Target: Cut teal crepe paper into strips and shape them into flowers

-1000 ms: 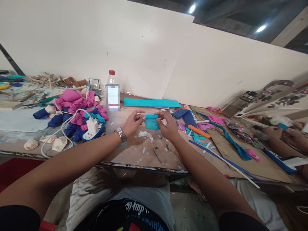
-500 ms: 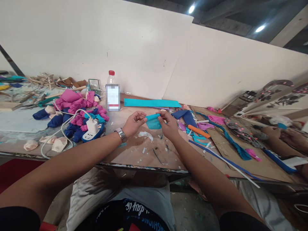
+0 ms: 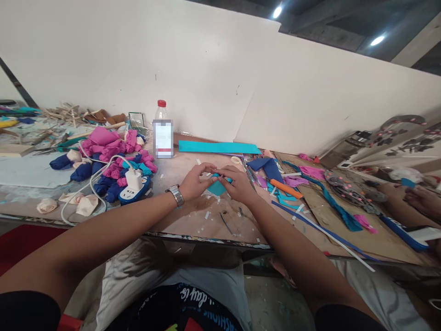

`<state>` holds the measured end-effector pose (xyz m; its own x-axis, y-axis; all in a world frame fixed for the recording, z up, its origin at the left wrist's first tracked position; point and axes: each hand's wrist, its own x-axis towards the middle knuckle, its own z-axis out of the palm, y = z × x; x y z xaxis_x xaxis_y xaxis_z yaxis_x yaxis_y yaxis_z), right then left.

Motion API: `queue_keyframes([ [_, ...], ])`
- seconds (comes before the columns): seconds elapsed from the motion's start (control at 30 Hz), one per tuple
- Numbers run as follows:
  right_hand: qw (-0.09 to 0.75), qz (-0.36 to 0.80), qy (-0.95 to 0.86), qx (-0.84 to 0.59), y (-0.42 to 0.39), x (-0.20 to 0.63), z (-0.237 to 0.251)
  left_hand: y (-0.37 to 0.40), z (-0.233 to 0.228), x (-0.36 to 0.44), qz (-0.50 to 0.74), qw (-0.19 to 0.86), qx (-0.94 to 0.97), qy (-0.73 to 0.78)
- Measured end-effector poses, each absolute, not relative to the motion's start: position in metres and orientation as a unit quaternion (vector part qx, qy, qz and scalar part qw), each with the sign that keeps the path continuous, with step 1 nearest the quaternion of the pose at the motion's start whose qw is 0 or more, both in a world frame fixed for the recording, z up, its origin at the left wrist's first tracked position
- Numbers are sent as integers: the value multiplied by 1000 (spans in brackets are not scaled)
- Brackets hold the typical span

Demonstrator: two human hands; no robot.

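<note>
Between my two hands is a small piece of turquoise crepe paper (image 3: 217, 188), pinched along its top edge. My left hand (image 3: 197, 182) grips its left side between thumb and fingers. On the other side, my right hand (image 3: 236, 184) holds the top edge, its fingertips nearly meeting those of the left. The paper's lower part hangs toward the table, and the fingers partly hide its upper edge. Behind the hands lies a long flat turquoise strip (image 3: 219, 147) along the wall.
A bottle with a red cap (image 3: 161, 104) stands at the back. To the left are crumpled pink, blue and cream pieces (image 3: 106, 149) and a power strip (image 3: 135, 190). An orange utility knife (image 3: 285, 188) lies at right. A co-worker's hand (image 3: 422, 197) is at far right.
Both hands have come closer together and a little lower. The turquoise paper, stretched between them before, is now more gathered and covered by the fingers.
</note>
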<state>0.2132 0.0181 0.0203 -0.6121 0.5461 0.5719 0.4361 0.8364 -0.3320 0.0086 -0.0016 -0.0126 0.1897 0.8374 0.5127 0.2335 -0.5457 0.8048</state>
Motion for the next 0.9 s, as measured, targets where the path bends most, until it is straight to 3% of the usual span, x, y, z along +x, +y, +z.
queue_keyframes([
  [0.2, 340, 80, -894, -279, 20, 214, 18, 0, -13, 8, 520, 269, 716, 380],
  [0.43, 371, 94, -848, -366, 19, 214, 17, 4, -14, 8, 549, 362, 659, 365],
  [0.9, 385, 88, -850, -348, 17, 212, 18, 8, -18, 9, 537, 442, 641, 325],
])
